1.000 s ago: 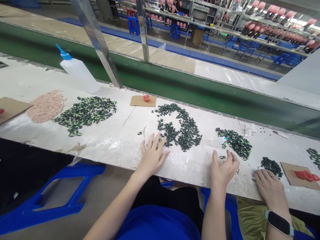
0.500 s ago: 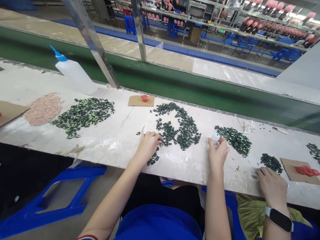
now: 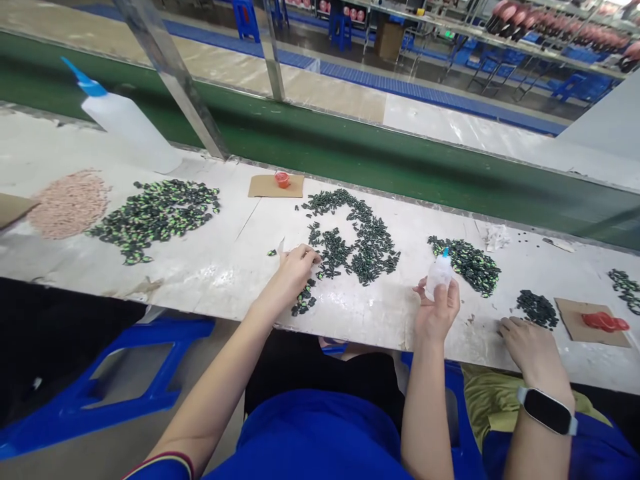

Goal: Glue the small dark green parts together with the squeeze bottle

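Note:
My right hand [image 3: 436, 308] is closed around a small translucent squeeze bottle [image 3: 440, 275], its blue tip pointing up. My left hand [image 3: 297, 267] rests low over the table with fingers bent together at the edge of the dark green pieces [image 3: 334, 252]; what they pinch is hidden. A thin pale pointed thing [image 3: 281, 245] shows by its wrist side, and I cannot tell if it is held. Beside that lies a single black-and-green piece [image 3: 271, 253]. A small group of dark pieces [image 3: 303, 299] sits just below my left hand.
Black-and-green pieces [image 3: 163, 213] and pink pieces [image 3: 70, 203] are heaped at left, below a large white bottle [image 3: 131, 130]. A red cup [image 3: 282, 179] stands on cardboard [image 3: 260, 187]. Right of me are another green heap [image 3: 470, 267] and a co-worker's hand [image 3: 533, 347].
The bottle in my right hand has turned from tip toward me to upright. My left hand stays by the dark pieces. The view has tilted down slightly.

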`<state>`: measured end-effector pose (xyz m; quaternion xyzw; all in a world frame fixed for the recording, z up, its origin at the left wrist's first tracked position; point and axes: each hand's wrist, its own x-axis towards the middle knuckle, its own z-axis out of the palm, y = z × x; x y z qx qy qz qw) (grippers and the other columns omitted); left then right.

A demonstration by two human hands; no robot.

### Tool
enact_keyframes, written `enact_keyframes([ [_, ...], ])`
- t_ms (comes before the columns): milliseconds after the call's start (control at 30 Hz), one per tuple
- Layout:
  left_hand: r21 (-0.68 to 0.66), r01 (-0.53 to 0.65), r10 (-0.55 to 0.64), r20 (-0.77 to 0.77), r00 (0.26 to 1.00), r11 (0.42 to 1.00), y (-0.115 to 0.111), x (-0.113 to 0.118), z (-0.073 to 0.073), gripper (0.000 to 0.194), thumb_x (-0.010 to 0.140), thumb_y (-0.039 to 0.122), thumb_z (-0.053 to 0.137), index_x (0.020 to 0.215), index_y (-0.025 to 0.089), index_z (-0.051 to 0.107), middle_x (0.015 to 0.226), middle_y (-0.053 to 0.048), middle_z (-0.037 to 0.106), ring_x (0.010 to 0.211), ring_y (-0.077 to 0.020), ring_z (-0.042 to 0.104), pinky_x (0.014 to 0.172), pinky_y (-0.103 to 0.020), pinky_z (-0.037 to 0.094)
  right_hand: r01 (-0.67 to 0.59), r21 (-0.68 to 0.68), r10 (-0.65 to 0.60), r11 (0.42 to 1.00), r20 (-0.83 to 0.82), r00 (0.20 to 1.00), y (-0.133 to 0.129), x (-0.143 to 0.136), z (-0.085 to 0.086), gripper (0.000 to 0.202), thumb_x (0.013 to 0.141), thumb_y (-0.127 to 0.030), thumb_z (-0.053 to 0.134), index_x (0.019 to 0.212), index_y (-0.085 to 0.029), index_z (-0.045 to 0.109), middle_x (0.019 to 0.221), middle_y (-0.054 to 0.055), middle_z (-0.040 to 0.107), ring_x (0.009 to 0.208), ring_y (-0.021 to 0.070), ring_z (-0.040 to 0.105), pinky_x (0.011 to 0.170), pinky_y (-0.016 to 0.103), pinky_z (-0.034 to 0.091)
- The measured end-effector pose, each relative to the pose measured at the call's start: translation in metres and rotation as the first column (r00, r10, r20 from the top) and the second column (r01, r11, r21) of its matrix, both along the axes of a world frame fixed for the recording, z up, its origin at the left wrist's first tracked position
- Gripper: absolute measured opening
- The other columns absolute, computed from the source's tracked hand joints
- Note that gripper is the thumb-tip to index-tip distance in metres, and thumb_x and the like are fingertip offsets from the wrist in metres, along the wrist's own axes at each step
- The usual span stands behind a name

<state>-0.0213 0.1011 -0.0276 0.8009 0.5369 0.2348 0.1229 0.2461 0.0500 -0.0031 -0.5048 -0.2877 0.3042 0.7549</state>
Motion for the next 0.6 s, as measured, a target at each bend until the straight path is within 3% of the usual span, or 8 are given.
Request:
enact_keyframes([
  [100, 0.010, 0.063, -0.063, 0.069, 0.996, 0.998, -0.010, 0.005, 0.008, 0.038, 0.080, -0.003, 0.032, 0.102, 0.019, 0.054, 0.105, -0.007, 0.060, 0.096, -0.0212, 0.058, 0.081, -0.037, 0.041, -0.046, 0.014, 0.047, 0.999, -0.154, 0.987, -0.009, 0.005, 0.002, 0.035, 0.058, -0.038, 0.074, 0.083, -0.018, 0.060, 0.060, -0.007, 0.050, 0.050, 0.0069, 0.045, 0.044, 0.019, 0.033],
  [167, -0.009, 0.191, -0.188, 0.126, 0.974, 0.982, -0.025, 0.015, 0.014, 0.042, 0.079, -0.005, 0.031, 0.103, 0.020, 0.054, 0.105, -0.007, 0.061, 0.096, -0.0202, 0.058, 0.081, -0.035, 0.041, -0.039, -0.002, 0.037, 0.999, -0.207, 0.978, -0.013, 0.006, 0.003, 0.034, 0.056, -0.037, 0.073, 0.081, -0.017, 0.062, 0.059, -0.006, 0.048, 0.047, 0.0057, 0.038, 0.040, 0.018, 0.026],
  [333, -0.149, 0.429, -0.412, 0.135, 0.901, 0.891, -0.061, 0.049, 0.021, 0.047, 0.077, -0.009, 0.033, 0.109, 0.020, 0.052, 0.107, -0.006, 0.063, 0.096, -0.0193, 0.055, 0.081, -0.033, 0.038, 0.026, -0.083, -0.045, 0.996, -0.231, 0.972, -0.020, -0.004, 0.000, 0.030, 0.060, -0.043, 0.069, 0.071, -0.015, 0.061, 0.054, -0.006, 0.047, 0.045, 0.0059, 0.035, 0.037, 0.019, 0.023],
  [467, -0.132, 0.418, -0.402, 0.130, 0.906, 0.899, -0.067, 0.059, 0.013, 0.049, 0.076, -0.010, 0.037, 0.111, 0.021, 0.052, 0.112, -0.006, 0.065, 0.105, -0.0204, 0.054, 0.083, -0.035, 0.033, 0.093, -0.127, -0.109, 0.988, -0.126, 0.986, -0.029, -0.018, -0.009, 0.032, 0.063, -0.044, 0.067, 0.070, -0.014, 0.060, 0.060, -0.001, 0.056, 0.049, 0.0087, 0.046, 0.040, 0.021, 0.031],
  [600, -0.013, 0.260, -0.255, 0.156, 0.954, 0.965, -0.071, 0.059, 0.000, 0.034, 0.086, -0.002, 0.041, 0.107, 0.022, 0.055, 0.107, -0.004, 0.069, 0.105, -0.0204, 0.056, 0.083, -0.036, 0.031, 0.163, -0.159, -0.149, 0.974, 0.095, 0.984, -0.042, -0.025, -0.020, 0.027, 0.067, -0.039, 0.069, 0.072, -0.013, 0.061, 0.070, 0.004, 0.063, 0.055, 0.0119, 0.052, 0.046, 0.024, 0.038],
])
